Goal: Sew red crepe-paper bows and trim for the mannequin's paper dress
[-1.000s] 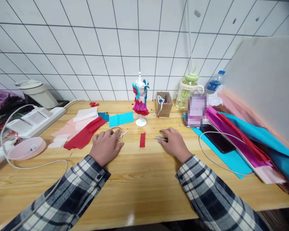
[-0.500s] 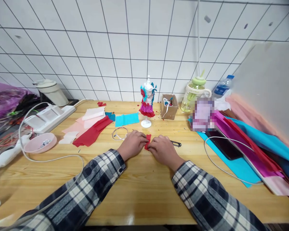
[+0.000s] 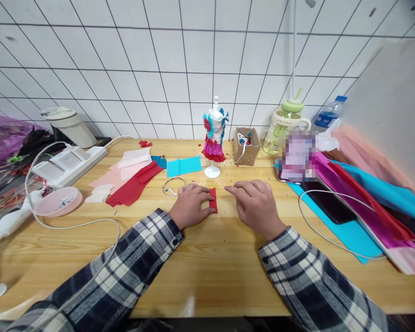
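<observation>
A small folded piece of red crepe paper [image 3: 213, 201] lies on the table in front of me. My left hand [image 3: 191, 205] holds it down at its left side, thumb and fingertips on its edge. To the right, my right hand [image 3: 257, 203] is apart from the paper, index finger stretched out toward it and the other fingers bent; nothing shows in it. Behind the paper stands a small white dress form [image 3: 216, 121] on a round foot, dressed in blue, magenta and red ruffles. A loop of thin cord [image 3: 173, 178] lies beyond my left hand.
Left: pink and red paper sheets [image 3: 134, 186], a pink dish [image 3: 58, 201] of small pieces, a power strip [image 3: 72, 166] with a cable. Back: a blue paper strip [image 3: 184, 166], a cardboard box [image 3: 247, 151], a green-lidded jug [image 3: 285, 127]. Right: a dark phone [image 3: 328, 203] on coloured paper.
My right hand has let go of the red paper and moved right, covering where a black tool lay. My left hand stays at the paper. The view has tilted down slightly.
</observation>
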A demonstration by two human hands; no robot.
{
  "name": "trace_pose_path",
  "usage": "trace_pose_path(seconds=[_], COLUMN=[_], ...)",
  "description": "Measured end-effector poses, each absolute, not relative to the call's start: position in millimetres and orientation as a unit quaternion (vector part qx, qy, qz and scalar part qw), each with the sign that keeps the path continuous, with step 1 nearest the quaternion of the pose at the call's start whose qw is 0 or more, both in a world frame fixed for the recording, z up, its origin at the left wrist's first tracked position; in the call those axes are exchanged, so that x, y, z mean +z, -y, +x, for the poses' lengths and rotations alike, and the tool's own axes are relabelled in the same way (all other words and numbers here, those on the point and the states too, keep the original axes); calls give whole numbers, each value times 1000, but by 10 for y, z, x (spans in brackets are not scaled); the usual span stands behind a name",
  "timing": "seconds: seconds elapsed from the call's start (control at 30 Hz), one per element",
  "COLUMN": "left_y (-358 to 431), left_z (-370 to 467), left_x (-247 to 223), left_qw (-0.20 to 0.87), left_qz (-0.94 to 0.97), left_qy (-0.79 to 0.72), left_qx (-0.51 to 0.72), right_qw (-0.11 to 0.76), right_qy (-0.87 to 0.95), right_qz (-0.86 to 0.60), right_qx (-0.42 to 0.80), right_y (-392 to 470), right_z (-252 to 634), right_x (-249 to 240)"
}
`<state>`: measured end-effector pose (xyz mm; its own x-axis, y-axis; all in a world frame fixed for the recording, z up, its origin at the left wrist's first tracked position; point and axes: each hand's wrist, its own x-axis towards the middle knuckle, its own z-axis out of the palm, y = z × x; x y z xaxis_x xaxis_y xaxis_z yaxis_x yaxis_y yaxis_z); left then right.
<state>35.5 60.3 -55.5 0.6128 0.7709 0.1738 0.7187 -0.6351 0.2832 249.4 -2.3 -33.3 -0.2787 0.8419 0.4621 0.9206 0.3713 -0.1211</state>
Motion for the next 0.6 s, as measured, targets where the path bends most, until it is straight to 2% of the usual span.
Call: trace_pose_path(seconds=[0.17, 0.47, 0.53, 0.6], left_y=[-576, -568, -566, -569], left_z=[354, 342, 344, 349], left_x=[-548, -536, -538, -544], left_qw=[108, 113, 115, 117], left_qz=[893, 894, 893, 891], left_qy=[-416, -415, -417, -418], left_qx=[131, 125, 126, 129], right_qw=[248, 362, 316, 211], right_qy=[771, 703, 718, 738], right_qz=[-580, -605, -619, -641], right_qx=[-93, -88, -42, 11], right_y=[-41, -78, -106, -124], right_z=[2620, 2776, 2814, 2814], right_x=[-378, -318, -325, -350])
